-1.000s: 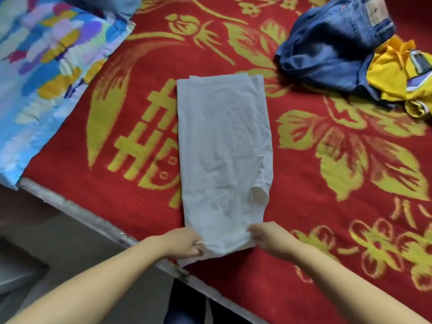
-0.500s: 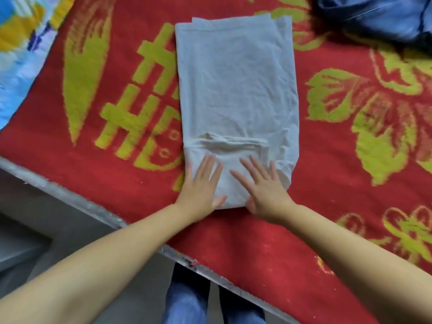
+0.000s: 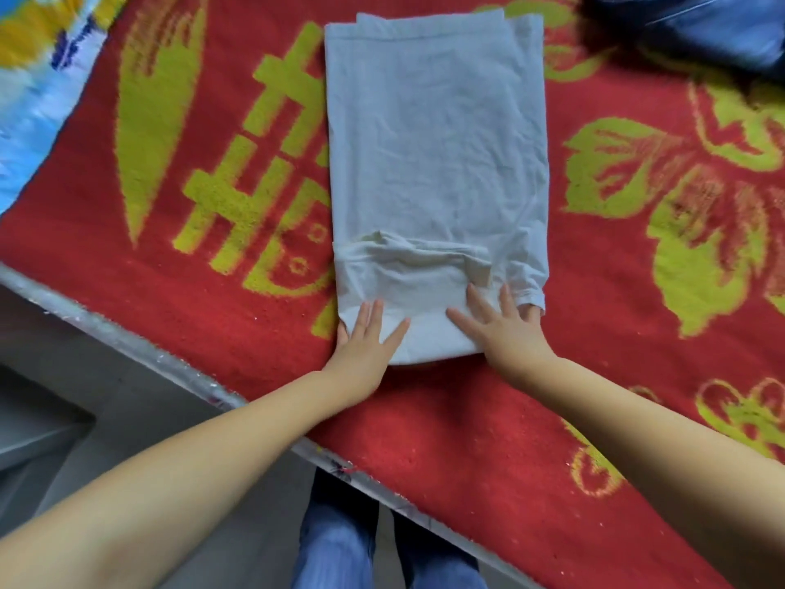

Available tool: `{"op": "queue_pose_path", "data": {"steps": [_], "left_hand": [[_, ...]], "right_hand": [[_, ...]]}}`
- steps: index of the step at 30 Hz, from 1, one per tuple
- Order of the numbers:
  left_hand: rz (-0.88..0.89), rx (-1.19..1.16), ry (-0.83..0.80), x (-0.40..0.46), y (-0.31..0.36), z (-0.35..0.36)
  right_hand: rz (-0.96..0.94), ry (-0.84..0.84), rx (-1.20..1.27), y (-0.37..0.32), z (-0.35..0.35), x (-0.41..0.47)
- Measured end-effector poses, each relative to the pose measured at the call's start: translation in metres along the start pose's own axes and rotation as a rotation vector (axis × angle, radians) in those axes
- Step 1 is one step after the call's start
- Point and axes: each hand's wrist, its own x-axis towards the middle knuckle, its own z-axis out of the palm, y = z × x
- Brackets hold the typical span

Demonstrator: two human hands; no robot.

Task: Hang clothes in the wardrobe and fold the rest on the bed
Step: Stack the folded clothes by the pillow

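A pale grey garment (image 3: 437, 146) lies on the bed as a long narrow strip, its near end turned up into a short flap. My left hand (image 3: 365, 337) rests flat on the flap's left corner with straight, spread fingers. My right hand (image 3: 501, 329) presses flat on the flap's right side, fingers straight, beside a loose hem corner that sticks out at the right.
The bed carries a red blanket with yellow-green patterns (image 3: 637, 291). Blue jeans (image 3: 713, 23) lie bunched at the far right. A colourful blue pillow or quilt (image 3: 29, 70) sits at the far left. The bed's edge (image 3: 140, 350) runs diagonally in front of my legs.
A second ago both hands pinched the garment's near corners; they folded that end up and now lie flat on the flap. In the last half second they spread apart toward its corners.
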Motion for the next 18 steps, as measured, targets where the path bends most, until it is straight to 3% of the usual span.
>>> {"op": "queue_pose_path", "data": {"steps": [5, 9, 11, 14, 18], "left_hand": [[0.141, -0.348, -0.505, -0.032, -0.002, -0.033], [0.199, -0.577, -0.751, -0.049, -0.005, -0.054], [0.136, -0.739, -0.841, -0.047, -0.012, -0.072], [0.043, -0.855, -0.725, -0.024, -0.039, -0.101], [-0.063, -0.719, -0.303, 0.026, -0.078, -0.134]], "right_hand": [[-0.151, -0.383, 0.131, 0.0, -0.022, -0.037], [-0.265, -0.666, 0.286, 0.001, -0.048, -0.055], [-0.261, -0.699, 0.275, 0.01, -0.071, -0.046], [-0.154, -0.575, 0.366, 0.034, -0.105, -0.009], [-0.045, -0.154, 0.357, 0.055, -0.125, 0.05]]}}
